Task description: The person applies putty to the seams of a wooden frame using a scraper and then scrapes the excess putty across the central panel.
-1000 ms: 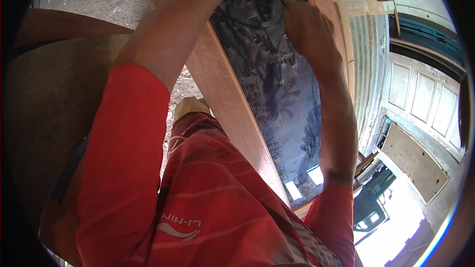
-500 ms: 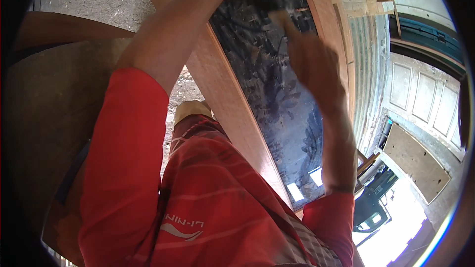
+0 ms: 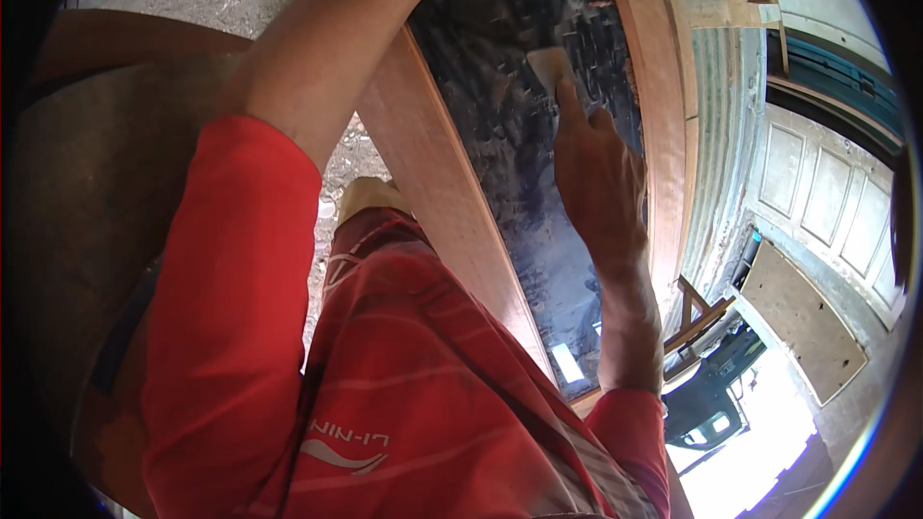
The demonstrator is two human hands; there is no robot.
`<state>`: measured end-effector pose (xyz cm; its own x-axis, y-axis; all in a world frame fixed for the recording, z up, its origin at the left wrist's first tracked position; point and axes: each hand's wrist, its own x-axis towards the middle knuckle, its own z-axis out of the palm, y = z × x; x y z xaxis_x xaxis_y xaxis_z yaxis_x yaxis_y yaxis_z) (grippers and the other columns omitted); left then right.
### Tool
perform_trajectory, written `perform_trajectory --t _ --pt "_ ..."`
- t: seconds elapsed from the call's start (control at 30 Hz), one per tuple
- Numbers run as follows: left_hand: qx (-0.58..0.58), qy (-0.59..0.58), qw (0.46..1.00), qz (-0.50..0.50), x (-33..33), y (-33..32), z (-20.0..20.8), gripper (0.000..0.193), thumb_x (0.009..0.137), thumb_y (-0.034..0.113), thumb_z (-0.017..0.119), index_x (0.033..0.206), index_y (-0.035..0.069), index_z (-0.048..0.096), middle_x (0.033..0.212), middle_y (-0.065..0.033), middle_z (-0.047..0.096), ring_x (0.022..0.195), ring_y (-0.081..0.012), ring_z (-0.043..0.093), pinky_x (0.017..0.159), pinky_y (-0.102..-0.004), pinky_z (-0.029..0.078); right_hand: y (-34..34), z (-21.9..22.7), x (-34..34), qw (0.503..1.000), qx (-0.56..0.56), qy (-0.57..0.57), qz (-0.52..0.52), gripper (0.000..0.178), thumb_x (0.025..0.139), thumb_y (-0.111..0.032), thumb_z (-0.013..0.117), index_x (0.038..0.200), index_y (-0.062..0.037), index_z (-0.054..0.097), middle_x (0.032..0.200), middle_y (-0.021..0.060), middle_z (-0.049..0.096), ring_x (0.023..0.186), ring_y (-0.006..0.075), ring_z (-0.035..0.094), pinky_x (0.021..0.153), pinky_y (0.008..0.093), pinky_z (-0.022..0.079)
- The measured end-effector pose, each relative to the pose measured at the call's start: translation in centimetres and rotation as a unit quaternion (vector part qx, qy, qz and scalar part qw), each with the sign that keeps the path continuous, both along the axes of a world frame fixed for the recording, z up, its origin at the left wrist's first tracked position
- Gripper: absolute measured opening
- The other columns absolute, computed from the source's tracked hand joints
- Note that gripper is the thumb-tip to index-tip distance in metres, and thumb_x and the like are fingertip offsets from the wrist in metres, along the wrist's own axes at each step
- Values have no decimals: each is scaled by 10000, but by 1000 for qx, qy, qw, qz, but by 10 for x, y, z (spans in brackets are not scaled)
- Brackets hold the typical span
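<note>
Our right hand [image 3: 601, 178] grips a scraper [image 3: 551, 65] — we'd best lay its edge flat on the dark panel [image 3: 505, 130] beneath; our left hand, out of view, we cannot tell.

Red shirt [image 3: 404, 336] with elbow-length sleeves [image 3: 236, 308] (pale stripes [image 3: 385, 383], white curved logo [image 3: 338, 460] in front)
</note>
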<state>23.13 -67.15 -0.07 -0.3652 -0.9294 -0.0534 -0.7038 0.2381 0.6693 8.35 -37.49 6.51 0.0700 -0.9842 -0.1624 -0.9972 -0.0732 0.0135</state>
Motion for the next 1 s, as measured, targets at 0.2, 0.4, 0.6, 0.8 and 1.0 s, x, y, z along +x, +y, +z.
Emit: perform_trajectory --t 0.2,0.4,0.6,0.8,1.0 --pt "7 -7 1000 -10 -26 4 -6 833 912 715 662 1318 -11 623 1352 -254 652 1276 -415 614 1060 -556 483 -61 -24 -19 980 -144 -109 83 546 1011 -146 587 1552 -143 512 935 213 695 743 394 741 653 540 575" --pt "1 -29 999 15 -1 -3 3 866 907 725 661 1367 -7 601 1394 -257 630 1312 -418 593 1087 -556 470 -4 4 -17 998 31 -34 -52 484 1011 -140 566 1495 -137 560 935 217 695 800 386 728 658 529 552" --pt "6 -37 999 17 -18 0 -3 902 902 734 659 1416 -2 579 1435 -260 608 1348 -421 573 1114 -555 457 -44 -17 -28 989 -98 -107 20 442 1010 -142 580 1451 -124 607 913 214 684 758 415 726 657 517 570" --pt "5 -57 998 31 -8 1 5 939 896 744 658 1465 3 557 1477 -263 586 1383 -424 552 1142 -555 444 36 -7 -18 991 -16 -106 -84 421 1017 -176 607 1436 -148 637 911 208 674 713 428 713 621 526 567" --pt "7 -77 996 39 -17 -3 6 979 891 753 657 1513 7 535 1518 -267 564 1419 -427 532 1169 -554 431 -12 46 -33 987 -48 -113 -103 369 1090 -196 578 1447 -167 667 949 185 713 850 343 737 714 486 571"
